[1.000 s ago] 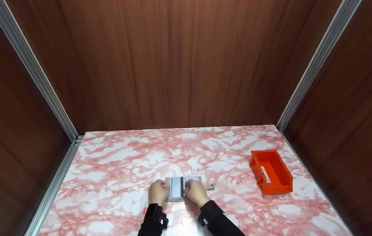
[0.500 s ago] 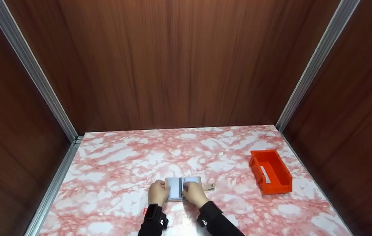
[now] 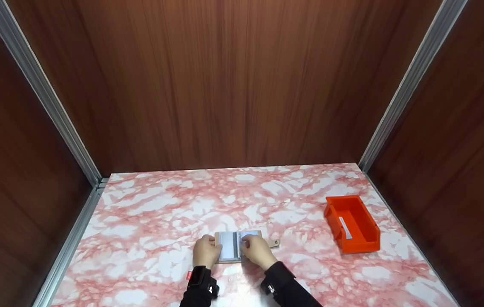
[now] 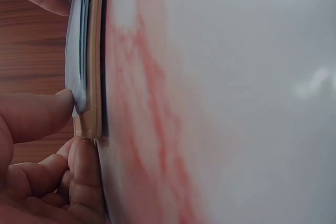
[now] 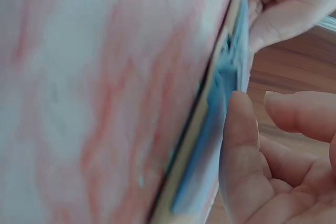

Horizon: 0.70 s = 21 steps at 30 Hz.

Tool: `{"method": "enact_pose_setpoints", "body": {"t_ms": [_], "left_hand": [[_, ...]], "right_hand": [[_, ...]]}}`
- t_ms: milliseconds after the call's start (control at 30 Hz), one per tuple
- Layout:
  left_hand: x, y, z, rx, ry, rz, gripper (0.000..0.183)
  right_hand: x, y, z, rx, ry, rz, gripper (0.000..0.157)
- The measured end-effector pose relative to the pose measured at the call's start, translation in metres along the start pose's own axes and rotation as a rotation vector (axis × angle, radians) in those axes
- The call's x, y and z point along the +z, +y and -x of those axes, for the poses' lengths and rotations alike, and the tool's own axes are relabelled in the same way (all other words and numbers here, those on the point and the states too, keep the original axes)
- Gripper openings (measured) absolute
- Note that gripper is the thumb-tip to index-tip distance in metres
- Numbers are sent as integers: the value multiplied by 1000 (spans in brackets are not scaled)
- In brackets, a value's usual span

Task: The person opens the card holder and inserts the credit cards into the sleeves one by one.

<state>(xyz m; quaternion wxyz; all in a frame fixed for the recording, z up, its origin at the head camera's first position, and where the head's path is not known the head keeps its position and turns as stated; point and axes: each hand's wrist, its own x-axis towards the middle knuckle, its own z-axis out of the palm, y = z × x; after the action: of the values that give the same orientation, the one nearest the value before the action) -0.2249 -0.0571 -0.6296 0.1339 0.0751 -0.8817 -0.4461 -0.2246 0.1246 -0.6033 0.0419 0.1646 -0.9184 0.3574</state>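
An open card holder (image 3: 227, 246) with a tan cover and clear plastic sleeves lies on the table. Its snap strap (image 3: 274, 243) sticks out to the right. My left hand (image 3: 205, 251) pinches the holder's left edge; in the left wrist view the thumb (image 4: 37, 115) presses the sleeves and curled fingers sit against the cover's edge. Over the right half is my right hand (image 3: 259, 252). In the right wrist view its index finger (image 5: 240, 140) touches the bluish sleeves (image 5: 202, 156), while the thumb (image 5: 302, 113) stands apart from it. Part of the right half is hidden by this hand.
An orange bin (image 3: 355, 226) with a white label stands at the right of the pink-marbled table (image 3: 161, 221). A small red tag (image 3: 189, 275) lies by my left wrist. Brown wood-grain panels (image 3: 233, 85) and metal rails close in the back and sides.
My right hand shifts slightly left over the holder, then back right, apart from the sleeves' middle strip. The left hand keeps its place at the left edge.
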Motion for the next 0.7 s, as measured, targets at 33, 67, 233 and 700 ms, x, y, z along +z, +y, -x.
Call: {"method": "enact_pose_setpoints", "body": {"t_ms": [33, 67, 233, 700], "left_hand": [[0, 0, 0, -2, 3, -1, 24], [0, 0, 0, 0, 7, -1, 24], [0, 0, 1, 10, 6, -4, 24], [1, -1, -1, -4, -6, -10, 24]], "right_hand": [[-3, 1, 0, 6, 1, -5, 25], [-6, 2, -1, 13, 1, -17, 25], [-26, 10, -2, 43, 13, -104, 25], [-76, 41, 3, 147, 123, -134, 25]]}}
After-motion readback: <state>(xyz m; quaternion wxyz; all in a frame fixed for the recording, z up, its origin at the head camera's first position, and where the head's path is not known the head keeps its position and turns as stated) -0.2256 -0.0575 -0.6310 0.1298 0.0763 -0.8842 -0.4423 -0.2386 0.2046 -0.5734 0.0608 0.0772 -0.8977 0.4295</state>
